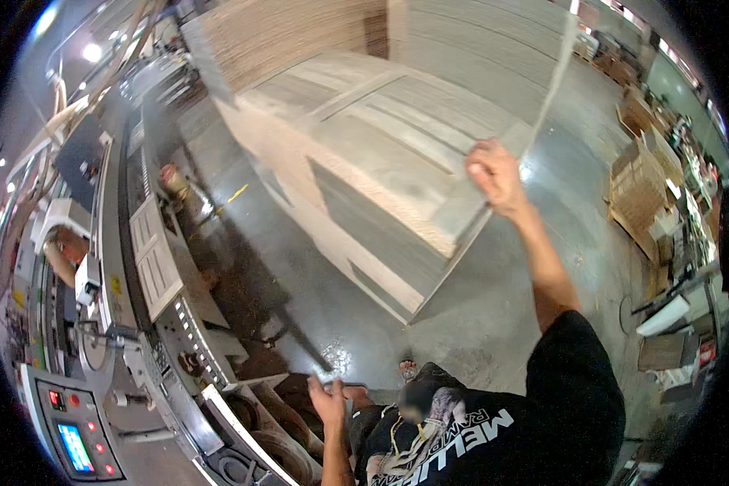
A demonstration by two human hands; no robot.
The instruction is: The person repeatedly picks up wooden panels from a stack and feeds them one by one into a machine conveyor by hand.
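My right hand (496, 176) is raised over the near right corner of a large stack of wooden panels (364, 162). Its fingers are curled, and I cannot make out anything in them or whether they touch the wood. Pale framed panels with grooves lie on top of the stack. Low at the centre, my left hand (329, 401) is held beside the machine (194, 348) with its fingers apart and nothing in it. A light framed wooden panel (152, 255) lies on the machine's bed, farther along from that hand.
A control box (73, 429) with a lit screen and buttons stands at the lower left. Dark dust or shavings (251, 283) cover the floor between machine and stack. Cardboard boxes (644, 190) and a cluttered bench (680, 324) line the right side.
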